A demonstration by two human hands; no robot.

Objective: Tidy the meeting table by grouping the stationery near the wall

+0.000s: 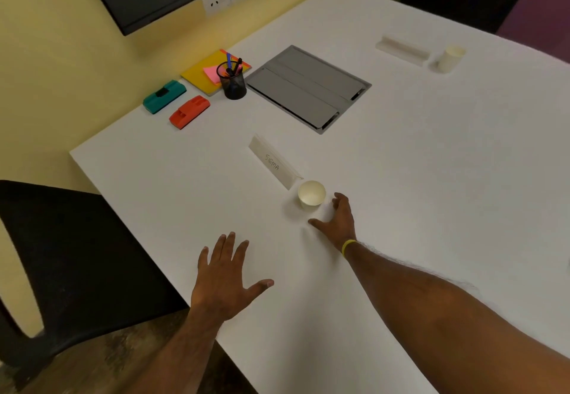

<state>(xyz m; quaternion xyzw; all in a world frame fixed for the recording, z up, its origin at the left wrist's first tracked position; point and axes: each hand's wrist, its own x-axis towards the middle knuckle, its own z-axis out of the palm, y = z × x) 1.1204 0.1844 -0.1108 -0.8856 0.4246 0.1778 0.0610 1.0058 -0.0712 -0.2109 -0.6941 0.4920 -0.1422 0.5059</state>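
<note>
Two bare hands are over the white tabletop [401,177], and neither is holding anything. The left hand [223,282] lies flat near the front edge with its fingers spread. The right hand [337,221] is farther in, fingers apart and loosely curled, just beside the small white paper cup [311,194], which sits just to its left. I can't tell if they touch. The cup looks empty.

Right behind the cup is a folded white paper name card [274,162], long axis running diagonally away toward the wall.

Looks like the stationery is already bunched at the wall edge, well apart from both hands and off to the far left: red eraser [189,112], teal eraser [164,96], yellow notepad [203,74] with a pink sticky note, and a black mesh pen cup [233,80] holding several pens.

Way across there's another white cup [450,59] beside a second card [402,49].
</note>
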